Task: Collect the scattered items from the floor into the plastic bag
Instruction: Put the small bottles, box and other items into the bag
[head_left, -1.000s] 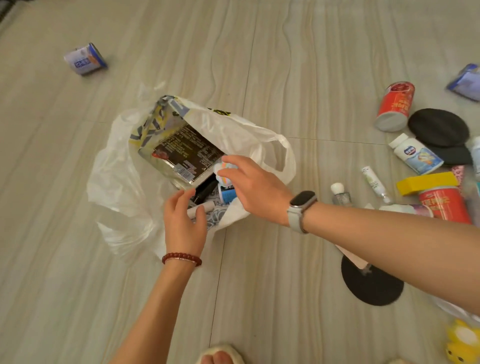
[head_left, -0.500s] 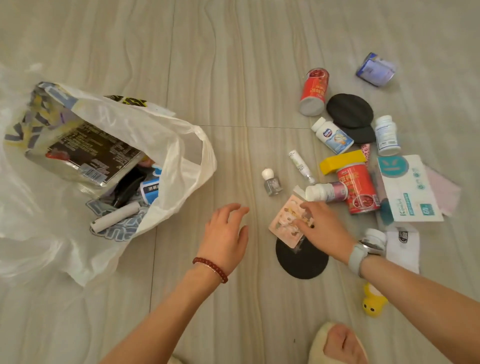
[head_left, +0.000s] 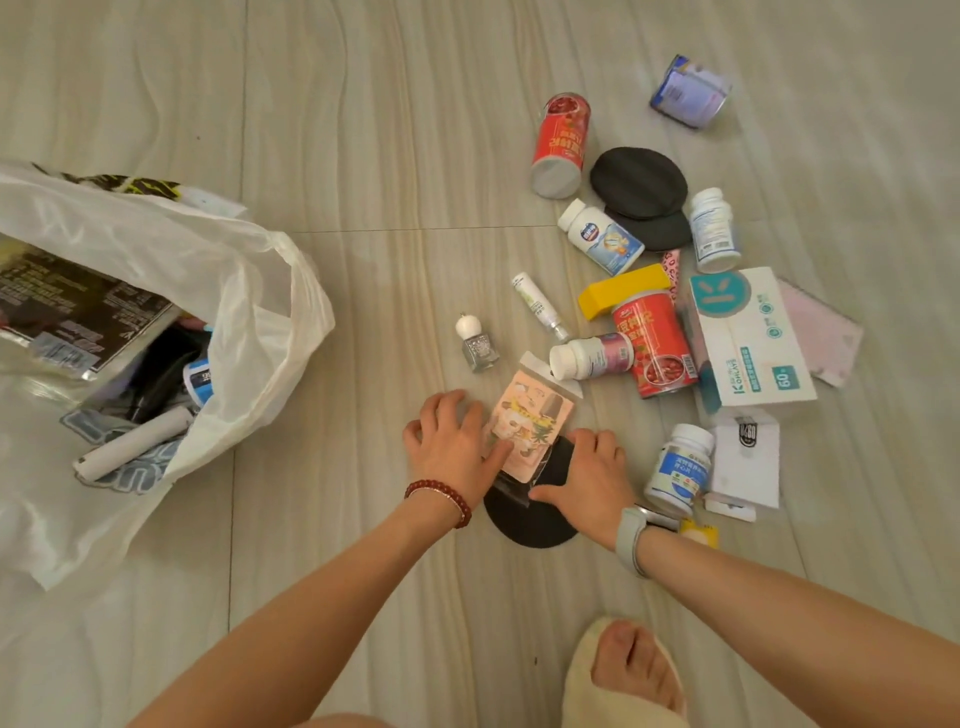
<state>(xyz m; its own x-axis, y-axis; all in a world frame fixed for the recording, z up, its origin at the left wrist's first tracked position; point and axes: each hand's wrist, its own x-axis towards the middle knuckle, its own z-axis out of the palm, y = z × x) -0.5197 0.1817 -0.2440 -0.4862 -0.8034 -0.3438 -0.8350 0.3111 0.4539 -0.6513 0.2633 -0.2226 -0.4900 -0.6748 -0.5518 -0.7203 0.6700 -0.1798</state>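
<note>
The white plastic bag lies open on the floor at the left, with a dark snack packet, a white tube and other items inside. A flat pink picture packet rests partly over a round black pad at centre. My left hand pinches the packet's left edge, fingers curled at its side and thumb on top. My right hand lies on the pad at the packet's right edge, thumb touching the packet's clear lower corner.
Scattered to the right are a nail polish bottle, a slim white tube, two red cans, several pill bottles, a yellow block, a tissue box and black pads. My slippered foot is at the bottom.
My right hand left the bag and crossed to the pink packet. My left hand let go of the bag's rim and followed, landing on the packet's left edge. The view swung right.
</note>
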